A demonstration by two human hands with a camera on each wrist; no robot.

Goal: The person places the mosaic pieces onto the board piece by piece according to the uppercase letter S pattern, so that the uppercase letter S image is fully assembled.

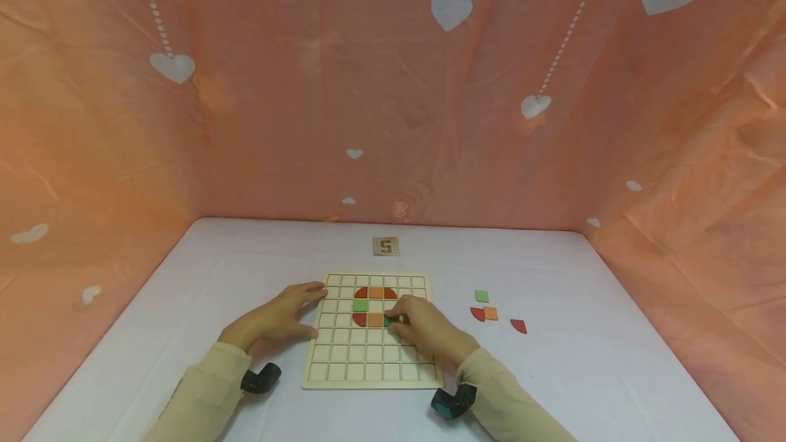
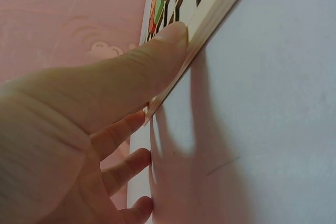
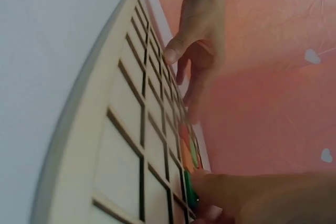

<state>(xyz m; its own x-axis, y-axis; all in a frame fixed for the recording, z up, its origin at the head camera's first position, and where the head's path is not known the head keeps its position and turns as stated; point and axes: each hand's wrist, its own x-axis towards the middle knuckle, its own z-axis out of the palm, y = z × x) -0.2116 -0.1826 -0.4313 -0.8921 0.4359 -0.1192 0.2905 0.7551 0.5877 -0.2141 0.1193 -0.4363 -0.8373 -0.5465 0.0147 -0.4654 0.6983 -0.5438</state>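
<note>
Board (image 1: 372, 355) lies beneath the right hand (image 1: 428, 327) pinching a green piece (image 3: 189, 190) and against the relaxed left hand (image 1: 278, 316).

soft light fills the head view, the orange cloth (image 1: 381, 87) glowing yellower at left; the left wrist view is dimmer, blurry-edged shadows crossing the white bench (image 2: 283, 87); the right wrist view looks hazy.

1 brd (image 1: 355, 372), 1 card (image 1: 385, 246), 5 red pcs (image 1: 518, 327), 3 orange sqs (image 1: 490, 314), 3 grn pcs (image 1: 482, 296) vis.
</note>
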